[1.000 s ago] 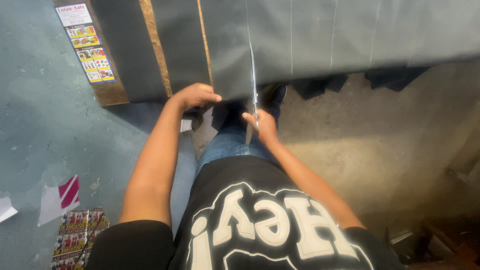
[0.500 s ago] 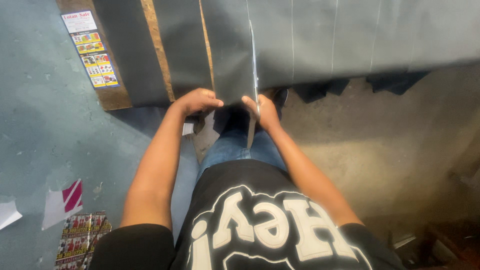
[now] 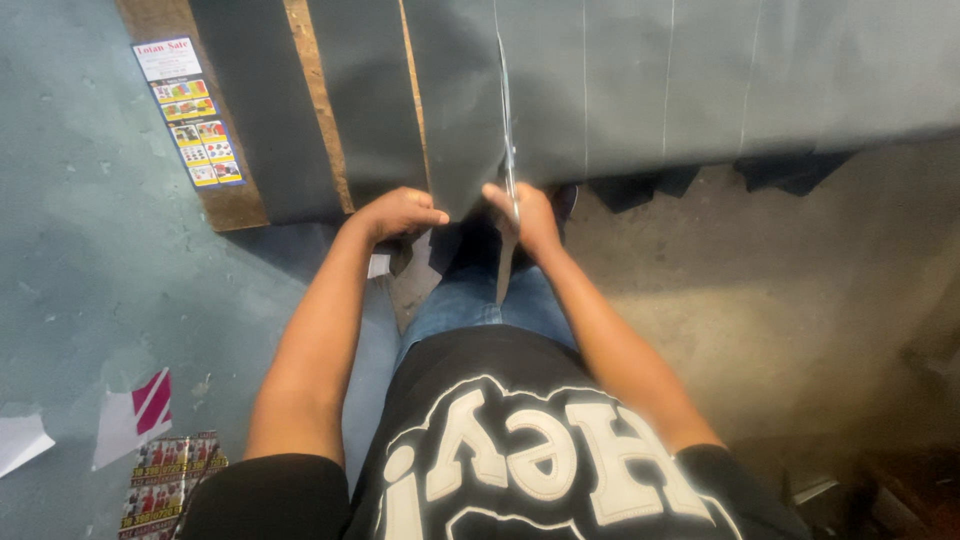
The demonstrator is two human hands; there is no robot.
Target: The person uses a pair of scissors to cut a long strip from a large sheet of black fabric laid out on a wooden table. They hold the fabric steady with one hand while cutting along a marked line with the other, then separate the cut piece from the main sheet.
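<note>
A large dark grey sheet [image 3: 700, 80] with thin chalk lines hangs over the near edge of a wooden table [image 3: 230, 200]. My left hand [image 3: 400, 212] is closed on the sheet's lower edge, just left of a long straight slit [image 3: 499, 80]. My right hand [image 3: 528, 215] is fisted at the bottom of that slit, around a cutting tool whose slim bright blade [image 3: 511, 175] points up along it. A narrow grey strip [image 3: 503, 275] dangles below the right hand. Separate strips of the same grey material [image 3: 365, 100] lie on the table to the left.
A paper leaflet [image 3: 190, 110] lies on the table's left end. On the blue-grey floor at left are a white and red scrap [image 3: 135, 420], a printed flyer [image 3: 165, 480] and a white paper piece [image 3: 20, 440]. Dark offcuts [image 3: 640, 185] hang under the sheet's edge.
Both hands have shifted slightly forward toward the sheet's edge. The right hand with the blade has come closer to the slit, and the left hand grips nearer to it.
</note>
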